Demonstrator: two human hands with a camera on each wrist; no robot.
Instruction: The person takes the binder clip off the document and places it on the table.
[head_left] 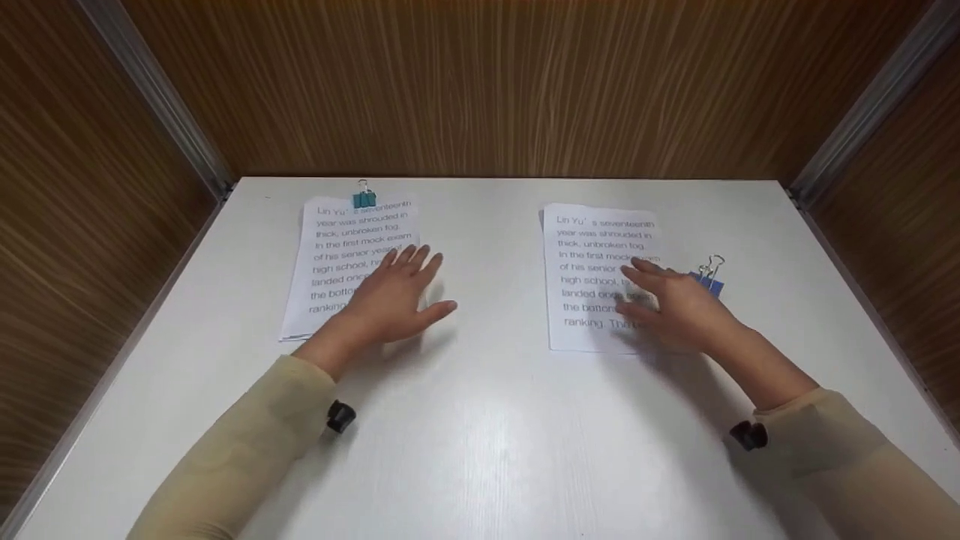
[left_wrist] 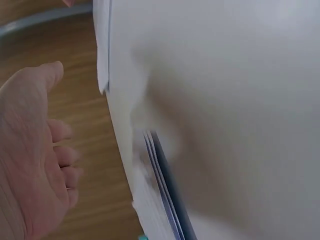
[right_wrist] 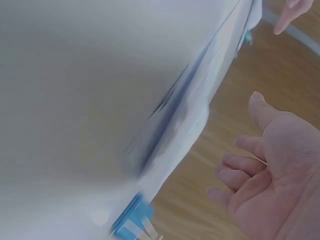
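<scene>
A left stack of printed paper point(head_left: 304, 262) lies on the table, with a teal binder clip point(head_left: 364, 199) at its top edge. Over the stack's lower right part hovers my left hand point(head_left: 386, 300), its fingers spread and holding nothing. A second printed stack point(head_left: 574, 300) lies to the right with the same text. Above its right side is my right hand point(head_left: 679, 304), empty, fingers loosely extended. A blue binder clip point(head_left: 706, 283) with raised wire handles stands just beyond that hand, partly hidden by it; the right wrist view also shows this blue clip point(right_wrist: 134, 217).
The white table point(head_left: 480, 450) extends between and in front of the stacks. Brown wood-grain panels point(head_left: 495, 90) enclose it at the back and both sides, with metal corner strips point(head_left: 161, 94). Small black devices point(head_left: 341, 416) are worn at both wrists.
</scene>
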